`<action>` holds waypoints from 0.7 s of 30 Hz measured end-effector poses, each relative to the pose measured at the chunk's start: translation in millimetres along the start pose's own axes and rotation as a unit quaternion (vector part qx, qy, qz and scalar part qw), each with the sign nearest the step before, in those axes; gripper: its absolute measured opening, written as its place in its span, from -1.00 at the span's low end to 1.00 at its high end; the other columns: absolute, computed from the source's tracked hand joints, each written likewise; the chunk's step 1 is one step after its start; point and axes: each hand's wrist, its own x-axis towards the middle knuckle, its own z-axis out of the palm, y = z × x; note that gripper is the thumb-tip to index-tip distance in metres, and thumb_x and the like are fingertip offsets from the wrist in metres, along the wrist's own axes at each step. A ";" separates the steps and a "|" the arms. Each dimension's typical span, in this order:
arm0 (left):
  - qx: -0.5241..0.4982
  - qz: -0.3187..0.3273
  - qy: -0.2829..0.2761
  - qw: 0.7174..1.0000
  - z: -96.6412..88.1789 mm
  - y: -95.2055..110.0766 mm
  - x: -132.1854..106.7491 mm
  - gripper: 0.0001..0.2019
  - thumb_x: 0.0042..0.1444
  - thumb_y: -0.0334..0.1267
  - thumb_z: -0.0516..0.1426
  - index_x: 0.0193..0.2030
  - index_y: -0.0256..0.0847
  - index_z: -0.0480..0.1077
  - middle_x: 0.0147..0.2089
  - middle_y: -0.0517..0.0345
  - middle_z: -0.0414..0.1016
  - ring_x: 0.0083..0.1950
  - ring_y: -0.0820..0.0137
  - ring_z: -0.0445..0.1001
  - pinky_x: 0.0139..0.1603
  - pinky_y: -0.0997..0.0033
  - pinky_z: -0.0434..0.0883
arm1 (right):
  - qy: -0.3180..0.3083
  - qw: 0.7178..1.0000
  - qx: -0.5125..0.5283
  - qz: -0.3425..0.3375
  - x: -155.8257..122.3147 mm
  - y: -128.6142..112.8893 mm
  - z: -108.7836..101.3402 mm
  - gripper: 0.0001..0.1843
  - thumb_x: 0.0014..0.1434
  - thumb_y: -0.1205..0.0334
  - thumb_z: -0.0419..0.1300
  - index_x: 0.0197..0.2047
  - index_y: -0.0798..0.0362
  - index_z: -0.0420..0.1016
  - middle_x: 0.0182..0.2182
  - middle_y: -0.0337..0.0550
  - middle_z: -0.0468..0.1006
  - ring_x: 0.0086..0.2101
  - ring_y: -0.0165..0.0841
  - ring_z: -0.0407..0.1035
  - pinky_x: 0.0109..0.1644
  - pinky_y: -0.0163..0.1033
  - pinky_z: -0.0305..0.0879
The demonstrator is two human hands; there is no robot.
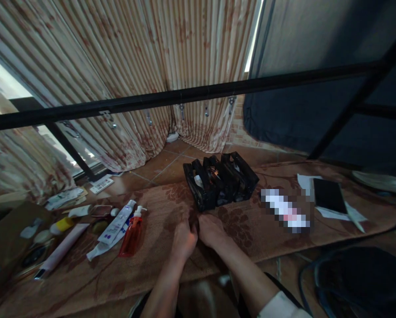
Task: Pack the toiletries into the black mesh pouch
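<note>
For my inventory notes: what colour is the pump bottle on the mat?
The pump bottle is orange-red with a white pump; head view.

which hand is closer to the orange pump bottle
Left. The left hand lies just right of the orange pump bottle, apart from it; the right hand is farther right, beside the left hand.

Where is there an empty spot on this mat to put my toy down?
The mat is bare between the red pump bottle and the left hand, and right of the right hand, in front of the flat black device. Tiles are free between the black organiser and the curtain. The far left is crowded with tubes and bottles.
</note>
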 end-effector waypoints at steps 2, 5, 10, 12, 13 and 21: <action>-0.016 -0.024 0.020 0.999 2.3 -0.3 -12.4 -0.48 0.16 -0.39 0.06 0.29 -0.34 0.24 0.25 -0.25 0.41 0.27 0.15 0.41 0.29 0.12 0.33 | 0.002 1.000 0.002 -0.006 3.2 4.3 2.9 -0.71 0.24 0.34 0.11 -0.03 0.18 0.56 -0.07 0.17 0.62 -0.03 -0.14 0.51 0.01 -0.17 0.34; -0.037 -0.054 0.024 0.998 3.0 -0.9 -30.8 -0.45 0.16 -0.33 0.08 0.31 -0.32 0.22 0.20 -0.20 0.45 0.23 0.16 0.44 0.24 0.14 0.37 | 0.005 1.000 -0.007 -0.007 9.4 11.8 7.8 -0.64 0.24 0.29 0.14 0.07 0.20 0.50 0.02 0.17 0.57 0.07 -0.13 0.44 0.14 -0.12 0.26; -0.092 -0.076 -0.004 0.993 11.9 0.3 -69.3 -0.51 0.12 -0.30 0.12 0.23 -0.31 0.32 0.13 -0.16 0.50 0.13 0.17 0.49 0.17 0.15 0.41 | 0.006 0.999 -0.033 -0.037 15.9 21.6 15.6 -0.62 0.28 0.24 0.12 0.12 0.17 0.46 0.07 0.12 0.54 0.18 -0.16 0.32 0.30 -0.07 0.04; -0.134 -0.065 -0.001 0.989 20.1 5.0 -80.3 -0.55 0.08 -0.33 0.13 0.16 -0.26 0.37 0.10 -0.11 0.52 0.09 0.19 0.50 0.09 0.19 0.45 | 0.001 0.998 -0.043 -0.050 16.1 25.1 19.6 -0.60 0.29 0.25 0.10 0.15 0.19 0.43 0.06 0.12 0.54 0.15 -0.17 0.35 0.25 -0.11 0.10; -0.148 -0.054 0.000 0.988 24.4 8.1 -83.0 -0.55 0.06 -0.36 0.14 0.13 -0.23 0.40 0.10 -0.07 0.53 0.08 0.21 0.50 0.08 0.22 0.45 | -0.001 0.997 -0.047 -0.054 15.9 27.0 21.8 -0.60 0.30 0.24 0.09 0.16 0.19 0.42 0.05 0.13 0.54 0.12 -0.17 0.38 0.22 -0.12 0.14; -0.241 -0.087 0.038 0.966 53.5 19.7 -66.7 -0.70 -0.05 -0.50 0.09 -0.19 -0.27 0.55 -0.16 0.00 0.65 -0.13 0.22 0.58 -0.07 0.31 0.44 | -0.015 0.992 -0.067 -0.105 10.6 48.5 29.4 -0.64 0.35 0.35 -0.05 0.04 0.18 0.52 0.01 0.14 0.56 0.02 -0.23 0.46 0.08 -0.23 0.24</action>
